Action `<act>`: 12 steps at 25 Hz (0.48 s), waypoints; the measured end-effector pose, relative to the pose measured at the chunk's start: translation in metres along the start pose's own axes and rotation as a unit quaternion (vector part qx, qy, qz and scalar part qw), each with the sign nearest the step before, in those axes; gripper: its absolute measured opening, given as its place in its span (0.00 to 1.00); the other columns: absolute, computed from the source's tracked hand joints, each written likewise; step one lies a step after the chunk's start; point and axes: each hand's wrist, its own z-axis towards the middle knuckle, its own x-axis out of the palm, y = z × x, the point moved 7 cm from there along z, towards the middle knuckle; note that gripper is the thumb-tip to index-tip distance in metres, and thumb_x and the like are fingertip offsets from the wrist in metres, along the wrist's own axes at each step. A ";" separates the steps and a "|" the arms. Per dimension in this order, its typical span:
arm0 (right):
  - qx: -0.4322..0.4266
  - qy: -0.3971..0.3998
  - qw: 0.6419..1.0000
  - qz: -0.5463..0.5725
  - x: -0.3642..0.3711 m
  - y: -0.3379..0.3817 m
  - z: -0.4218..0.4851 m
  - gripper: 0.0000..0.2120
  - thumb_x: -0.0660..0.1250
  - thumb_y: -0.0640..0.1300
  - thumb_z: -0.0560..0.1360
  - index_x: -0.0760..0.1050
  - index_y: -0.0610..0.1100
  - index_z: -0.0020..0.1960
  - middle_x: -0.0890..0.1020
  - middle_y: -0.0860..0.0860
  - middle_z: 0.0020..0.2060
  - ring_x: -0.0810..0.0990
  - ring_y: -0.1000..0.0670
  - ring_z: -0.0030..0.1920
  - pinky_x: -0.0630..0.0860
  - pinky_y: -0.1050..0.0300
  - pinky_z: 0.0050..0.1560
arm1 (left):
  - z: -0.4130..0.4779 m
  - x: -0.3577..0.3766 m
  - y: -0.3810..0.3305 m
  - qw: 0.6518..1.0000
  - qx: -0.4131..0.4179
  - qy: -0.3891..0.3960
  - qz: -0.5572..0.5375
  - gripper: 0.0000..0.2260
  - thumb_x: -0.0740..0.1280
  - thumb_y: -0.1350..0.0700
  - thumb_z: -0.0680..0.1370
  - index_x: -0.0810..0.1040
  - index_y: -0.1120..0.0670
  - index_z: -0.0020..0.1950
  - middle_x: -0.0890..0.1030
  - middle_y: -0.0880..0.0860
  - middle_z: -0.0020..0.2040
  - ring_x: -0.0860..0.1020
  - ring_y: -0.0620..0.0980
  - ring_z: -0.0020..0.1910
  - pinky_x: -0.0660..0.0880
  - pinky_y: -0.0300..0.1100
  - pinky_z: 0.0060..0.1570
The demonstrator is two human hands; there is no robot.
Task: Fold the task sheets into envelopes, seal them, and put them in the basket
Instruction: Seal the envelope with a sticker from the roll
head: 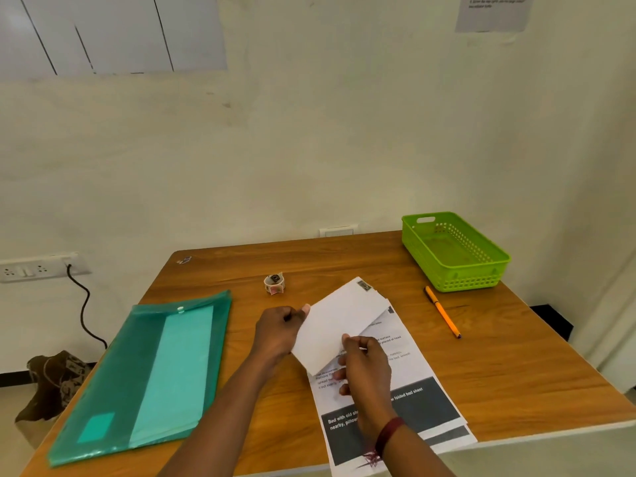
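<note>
**White envelope in both hands, basket at two o'clock**

I see the white envelope (339,325) near the middle of the table (309,259), held over the task sheets (406,401). I cannot tell if it touches them. The left hand (280,330) pinches its edge at nine o'clock. The right hand (366,366) pinches its near edge at five o'clock. Both hands are clamped on the paper.

The long side of the envelope runs from seven o'clock up to one o'clock. The green basket (454,270) sits at two o'clock from it, well apart, by the far right corner of the table. It looks empty. The right hand is nearer to it, so I think that hand should carry the envelope there once it is sealed.

The orange pen (442,311) lies at three o'clock, between the envelope and the basket, so the path should go over it. The small roll (274,283) at eleven o'clock and the teal folder (148,373) at nine o'clock are out of the way.
</note>
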 end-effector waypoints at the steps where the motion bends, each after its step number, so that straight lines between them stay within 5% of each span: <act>1: 0.046 0.038 0.998 0.032 0.004 0.000 -0.003 0.09 0.63 0.54 0.79 0.72 0.50 0.53 0.82 0.43 0.43 0.82 0.48 0.35 0.78 0.57 0.31 | -0.001 0.004 -0.006 1.000 0.006 -0.011 -0.012 0.20 0.67 0.43 0.78 0.81 0.59 0.39 0.83 0.55 0.35 0.82 0.58 0.38 0.70 0.45 0.34; 8: 0.115 0.074 0.987 0.081 -0.017 0.033 -0.005 0.10 0.60 0.51 0.81 0.73 0.45 0.57 0.84 0.41 0.41 0.81 0.47 0.32 0.75 0.59 0.30 | -0.016 0.046 -0.066 0.994 0.041 -0.101 -0.026 0.16 0.65 0.46 0.80 0.79 0.56 0.39 0.80 0.53 0.36 0.77 0.50 0.34 0.64 0.39 0.30; 12: 0.052 0.026 0.995 0.079 -0.054 0.061 0.015 0.07 0.60 0.46 0.81 0.73 0.44 0.56 0.79 0.44 0.33 0.75 0.51 0.27 0.72 0.60 0.27 | -0.021 0.077 -0.101 0.987 0.095 -0.126 -0.007 0.11 0.65 0.48 0.80 0.79 0.53 0.44 0.79 0.47 0.41 0.76 0.43 0.38 0.71 0.35 0.33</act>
